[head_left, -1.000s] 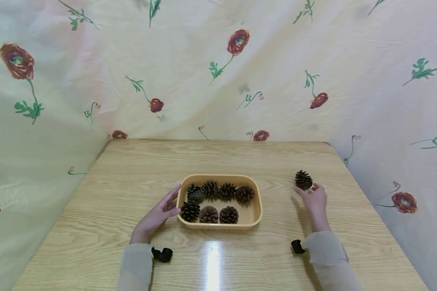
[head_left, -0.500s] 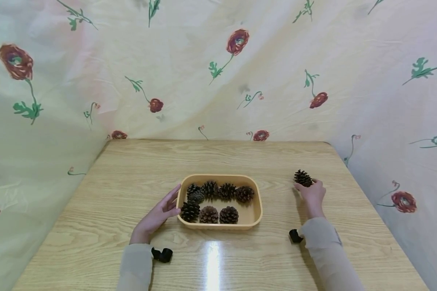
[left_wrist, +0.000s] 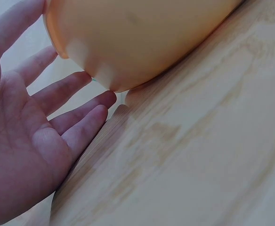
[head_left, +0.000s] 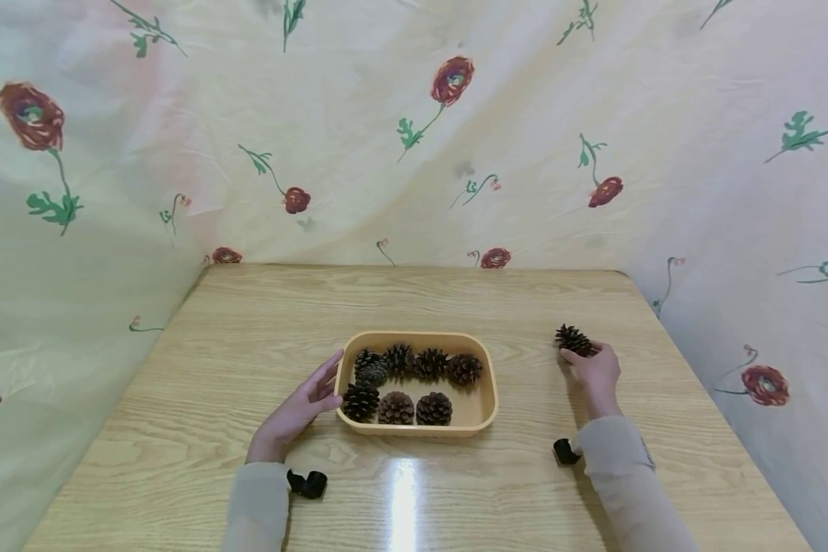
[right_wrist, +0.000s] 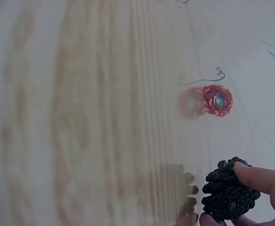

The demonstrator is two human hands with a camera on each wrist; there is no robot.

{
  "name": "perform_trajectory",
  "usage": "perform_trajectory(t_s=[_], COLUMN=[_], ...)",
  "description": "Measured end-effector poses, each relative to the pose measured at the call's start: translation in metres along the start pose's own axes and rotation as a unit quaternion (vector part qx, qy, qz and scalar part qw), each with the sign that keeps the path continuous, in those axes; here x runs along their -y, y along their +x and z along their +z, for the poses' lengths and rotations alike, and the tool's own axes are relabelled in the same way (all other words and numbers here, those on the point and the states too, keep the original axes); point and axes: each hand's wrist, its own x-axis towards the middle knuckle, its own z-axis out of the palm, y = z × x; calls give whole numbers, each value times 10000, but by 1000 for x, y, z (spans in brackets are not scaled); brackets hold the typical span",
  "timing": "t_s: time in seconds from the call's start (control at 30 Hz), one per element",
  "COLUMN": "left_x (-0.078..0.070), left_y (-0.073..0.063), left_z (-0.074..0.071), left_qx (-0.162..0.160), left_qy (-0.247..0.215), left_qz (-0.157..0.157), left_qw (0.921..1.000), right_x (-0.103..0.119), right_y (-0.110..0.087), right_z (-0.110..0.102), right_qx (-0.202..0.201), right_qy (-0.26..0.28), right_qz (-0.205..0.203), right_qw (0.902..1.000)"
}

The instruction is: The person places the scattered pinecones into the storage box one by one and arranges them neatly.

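My right hand (head_left: 596, 376) pinches a dark pine cone (head_left: 573, 340) over the right part of the table. In the right wrist view the thumb lies on one side of the pine cone (right_wrist: 229, 190), fingertips on the other. My left hand (head_left: 300, 410) touches the left end of an orange-yellow plastic basket (head_left: 479, 418). Its fingers are spread and fairly straight along the basket wall (left_wrist: 142, 42), as the left wrist view shows. Several pine cones sit in the basket, among them a brown one (head_left: 396, 408) at the front and a darker one (head_left: 361, 401) in the front left corner.
The wood-grain table (head_left: 283, 307) runs back to a flower-patterned cloth (head_left: 359, 115), which hangs behind it and at both sides. Black wrist devices (head_left: 307, 484) sit by both cuffs. Bare basket floor (head_left: 468, 399) shows at the right end.
The right hand has moved slightly forward and closed further around its pine cone, whose tip now leans more to the left. The left hand and the basket stay in place.
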Motion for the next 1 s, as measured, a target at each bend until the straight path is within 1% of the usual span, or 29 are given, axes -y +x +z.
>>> perform_trajectory(t_s=[0.1,0.23,0.37,0.7,0.87,1.0], left_x=[0,1,2,1,1,1], left_y=[0,0,0,0,0,0], left_z=[0,0,-1,0,0,0], left_qx=[-21,-50,-25,-23,-30,-24], left_qy=[-13,9,36,-39,-27,-26], left_qz=[2,-10,17,-7,1,5], left_qw=[10000,10000,10000,10000,10000,10000], right_x=[1,1,2,11,16,19], right_y=[-2,-6,-15,-43,-56,-67], right_z=[-1,-3,-6,-10,-9,-6], right_qx=[85,246,418,914,916,846], right_qy=[-26,-115,-105,276,378,493], right_qz=[-86,-372,-590,-767,-909,-1181], right_qw=[9999,9989,9973,9925,9909,9882])
